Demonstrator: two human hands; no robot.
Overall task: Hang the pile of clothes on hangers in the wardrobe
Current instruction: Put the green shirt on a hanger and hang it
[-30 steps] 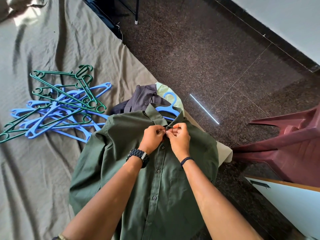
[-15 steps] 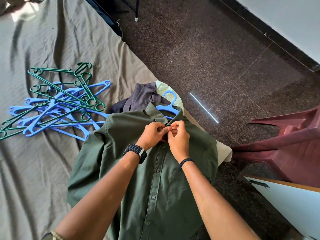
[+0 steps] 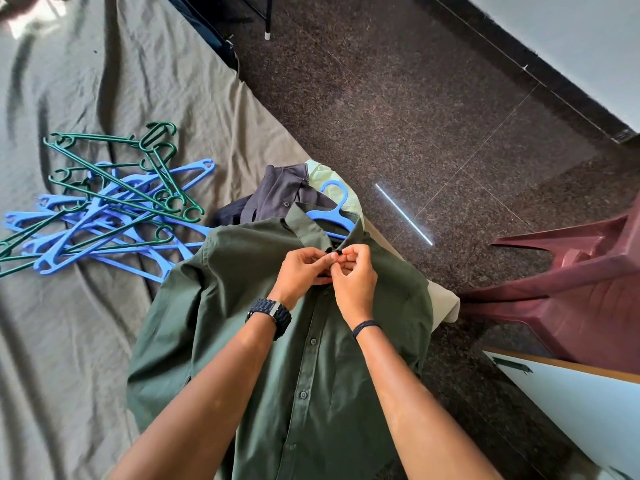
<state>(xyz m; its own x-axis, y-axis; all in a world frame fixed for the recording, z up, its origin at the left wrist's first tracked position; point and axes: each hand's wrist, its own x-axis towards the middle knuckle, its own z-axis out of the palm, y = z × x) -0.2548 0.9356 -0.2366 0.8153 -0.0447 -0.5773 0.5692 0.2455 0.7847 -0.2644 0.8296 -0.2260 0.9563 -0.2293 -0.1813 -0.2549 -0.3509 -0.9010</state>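
Observation:
A dark green button-up shirt [image 3: 242, 306] lies front-up on the bed corner with a blue hanger [image 3: 330, 211] inside it, the hook sticking out past the collar. My left hand [image 3: 303, 271] and my right hand [image 3: 353, 275] meet at the top of the placket just under the collar, both pinching the shirt's fabric around the top button. Behind the collar lie a dark grey garment [image 3: 277, 195] and a pale green one [image 3: 325, 178]. A heap of loose blue and green hangers [image 3: 104, 209] rests on the bed to the left.
The bed is covered by a wrinkled grey-brown sheet [image 3: 86, 341]. Dark speckled floor [image 3: 415, 116] runs along its right side. A maroon plastic chair [image 3: 571, 278] stands at right, with a white wardrobe door [image 3: 588, 403] edge below it. A metal leg [image 3: 267, 29] stands at the top.
Both hands stay at the collar; the fingers have shifted slightly on the top button. The view has drifted a little, and the shirt has not moved.

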